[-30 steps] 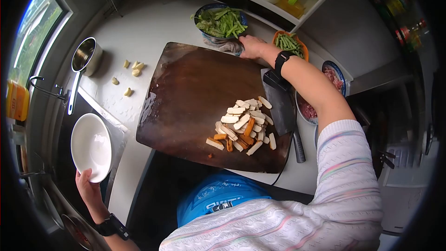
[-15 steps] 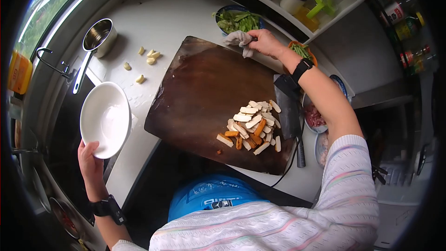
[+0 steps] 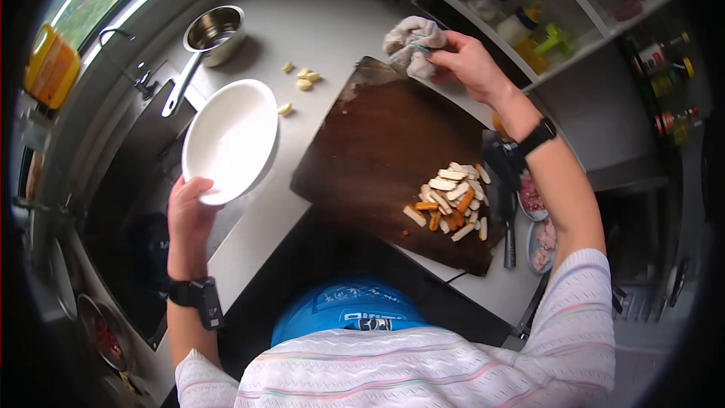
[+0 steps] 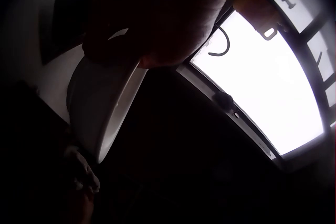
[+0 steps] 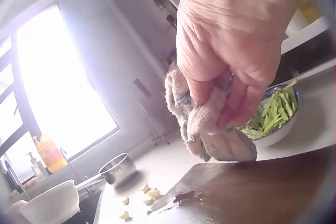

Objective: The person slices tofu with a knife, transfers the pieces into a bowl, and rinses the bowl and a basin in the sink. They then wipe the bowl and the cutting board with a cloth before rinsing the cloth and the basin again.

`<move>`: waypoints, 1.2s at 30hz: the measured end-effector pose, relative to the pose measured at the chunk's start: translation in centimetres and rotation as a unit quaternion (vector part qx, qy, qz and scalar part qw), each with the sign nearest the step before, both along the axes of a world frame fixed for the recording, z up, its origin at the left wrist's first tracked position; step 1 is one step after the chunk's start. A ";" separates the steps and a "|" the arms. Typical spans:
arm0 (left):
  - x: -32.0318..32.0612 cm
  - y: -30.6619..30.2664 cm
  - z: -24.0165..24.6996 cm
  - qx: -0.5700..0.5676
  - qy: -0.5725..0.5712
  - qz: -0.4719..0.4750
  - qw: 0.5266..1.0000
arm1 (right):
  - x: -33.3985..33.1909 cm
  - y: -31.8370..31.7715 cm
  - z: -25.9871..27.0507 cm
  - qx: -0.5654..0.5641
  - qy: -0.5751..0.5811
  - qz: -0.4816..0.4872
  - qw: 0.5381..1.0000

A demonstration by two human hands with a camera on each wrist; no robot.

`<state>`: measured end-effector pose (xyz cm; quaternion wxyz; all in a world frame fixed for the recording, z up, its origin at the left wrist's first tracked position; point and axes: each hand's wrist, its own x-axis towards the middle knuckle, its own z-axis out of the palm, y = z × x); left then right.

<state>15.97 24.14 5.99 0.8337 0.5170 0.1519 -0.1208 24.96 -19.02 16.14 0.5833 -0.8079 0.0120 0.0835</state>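
Observation:
The left hand [image 3: 189, 215] grips the lower rim of a white bowl [image 3: 232, 140], thumb inside, tilted above the sink's edge. In the left wrist view the bowl [image 4: 100, 98] is dark beneath the hand [image 4: 157, 19]. Up at the back, the right hand [image 3: 476, 68] pinches a crumpled greyish cloth [image 3: 414, 44] above the far edge of a dark brown cutting board [image 3: 377, 136]. The right wrist view shows the cloth [image 5: 202, 124] hanging from the fingers of the right hand [image 5: 231, 40]. Pale and orange-brown strips [image 3: 453, 200] lie heaped on the board's right part.
Beside the board's right edge lies a cleaver [image 3: 509, 245], near bowls of meat [image 3: 541, 245]. A steel saucepan [image 3: 215, 34] and garlic cloves [image 3: 304, 83] stand left of the board. Greens fill a bowl [image 5: 273, 113] behind the cloth. A shelf [image 3: 559, 68] runs along the back right.
The right hand has lifted the cloth from beside the greens bowl and brought it up over the board's far edge. The left hand has raised the white bowl and moved it rightward. The head view has turned.

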 end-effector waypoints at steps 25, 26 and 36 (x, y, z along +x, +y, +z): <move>-6.2 7.5 -5.6 -0.367 0.011 -0.017 0.930 | -1.9 32.4 -6.1 0.255 0.195 0.144 0.936; -5.8 7.5 -5.5 -0.354 0.018 -0.008 0.935 | -2.3 32.4 -7.2 0.262 0.209 0.169 0.927; -2.6 5.5 -1.8 -0.081 -0.016 -0.023 0.996 | -1.6 15.6 -4.0 0.227 0.090 -0.128 0.961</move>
